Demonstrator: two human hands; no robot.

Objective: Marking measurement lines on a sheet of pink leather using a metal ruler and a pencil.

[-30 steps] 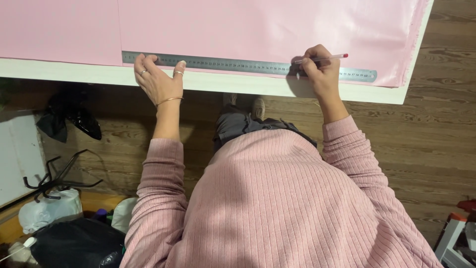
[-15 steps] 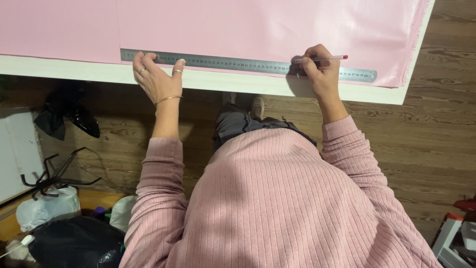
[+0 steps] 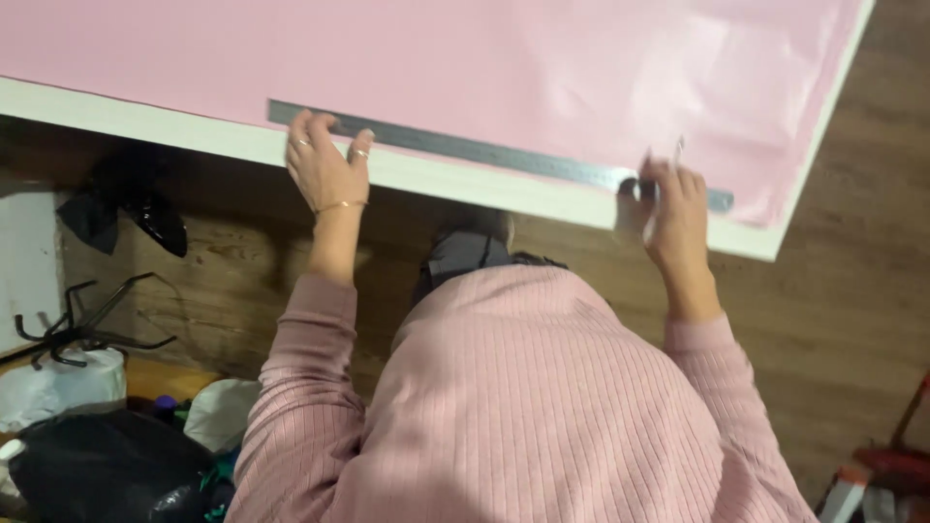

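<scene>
Two hands (image 3: 325, 169) (image 3: 673, 208) on steel ruler (image 3: 484, 152)

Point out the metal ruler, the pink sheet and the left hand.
metal ruler (image 3: 484, 155), head view, middle of the strip.
pink sheet (image 3: 436, 68), head view, bare middle area.
left hand (image 3: 325, 169), head view, back of the hand.

Person in pink ribbed sweater, long sleeves

Left hand (image 3: 325, 169) w/ rings (two, thin) & thin bracelet at wrist; right hand (image 3: 673, 208) blurred; dark trousers below sweater hem.
</scene>
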